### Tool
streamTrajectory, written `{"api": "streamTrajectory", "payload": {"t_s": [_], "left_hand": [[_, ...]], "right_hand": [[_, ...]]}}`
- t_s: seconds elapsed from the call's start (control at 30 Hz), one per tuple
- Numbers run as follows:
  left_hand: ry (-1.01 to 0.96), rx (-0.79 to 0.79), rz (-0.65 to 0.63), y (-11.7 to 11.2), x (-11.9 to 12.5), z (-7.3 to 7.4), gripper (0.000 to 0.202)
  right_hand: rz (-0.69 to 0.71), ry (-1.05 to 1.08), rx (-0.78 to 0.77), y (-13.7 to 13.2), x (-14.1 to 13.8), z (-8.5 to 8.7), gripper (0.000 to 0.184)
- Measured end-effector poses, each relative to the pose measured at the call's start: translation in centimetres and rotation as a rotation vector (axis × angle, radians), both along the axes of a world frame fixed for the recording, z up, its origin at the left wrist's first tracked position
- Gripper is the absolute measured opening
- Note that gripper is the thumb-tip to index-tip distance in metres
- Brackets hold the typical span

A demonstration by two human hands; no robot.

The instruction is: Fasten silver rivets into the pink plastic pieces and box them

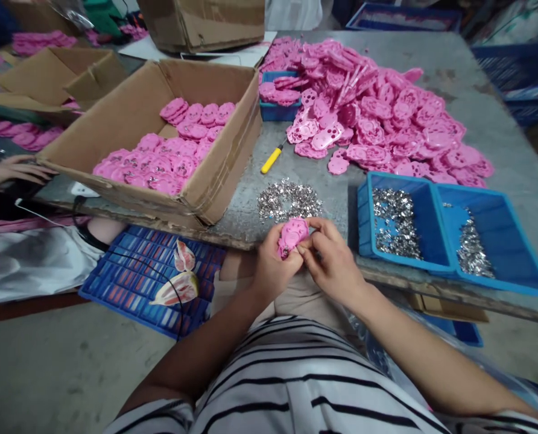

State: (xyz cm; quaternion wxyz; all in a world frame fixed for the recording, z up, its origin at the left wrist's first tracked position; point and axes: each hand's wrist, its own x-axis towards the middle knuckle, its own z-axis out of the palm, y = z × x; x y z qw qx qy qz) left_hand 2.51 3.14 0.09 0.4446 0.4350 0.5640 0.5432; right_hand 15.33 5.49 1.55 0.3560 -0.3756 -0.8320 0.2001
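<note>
My left hand [271,265] grips a pink plastic piece [292,235] just in front of the table's near edge. My right hand [332,256] meets it from the right, fingertips pinched at the piece's lower edge; whether something small is between them I cannot tell. Just beyond my hands, a loose heap of small silver metal parts [288,201] lies on the grey table [477,108]. A large pile of pink pieces [377,114] covers the table farther back.
An open cardboard box [128,114] with stacked pink pieces stands at left. A blue two-compartment tray [436,235] with silver parts sits at right. A yellow-handled tool [271,160] lies mid-table. A small blue tray [278,111] stands behind. Another person's hand [11,172] rests far left. A blue crate [146,280] holds fruit peel.
</note>
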Motion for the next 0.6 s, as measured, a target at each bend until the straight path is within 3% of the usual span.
{"api": "streamTrajectory", "payload": {"t_s": [0.2,0.3,0.37,0.47,0.6], "left_hand": [[0.078,0.021,-0.016,1.8,-1.4,-0.4,0.032],[0.094,0.081,-0.024,2.9,-2.8,1.0,0.04],[0.08,0.092,-0.065,3.7,-4.2,3.1,0.044],[0.029,0.065,-0.133,5.9,-7.5,7.6,0.039],[0.047,0.107,0.027,11.8,-13.2,12.8,0.035]], "right_hand": [[0.012,0.036,0.088,2.0,-1.3,-1.0,0.01],[0.013,0.159,0.142,3.5,-2.4,-0.5,0.006],[-0.021,0.288,0.142,4.5,-2.9,0.0,0.011],[-0.114,0.427,0.059,6.2,-3.1,-0.2,0.013],[-0.242,0.522,-0.084,9.1,-2.5,-2.7,0.016]]}}
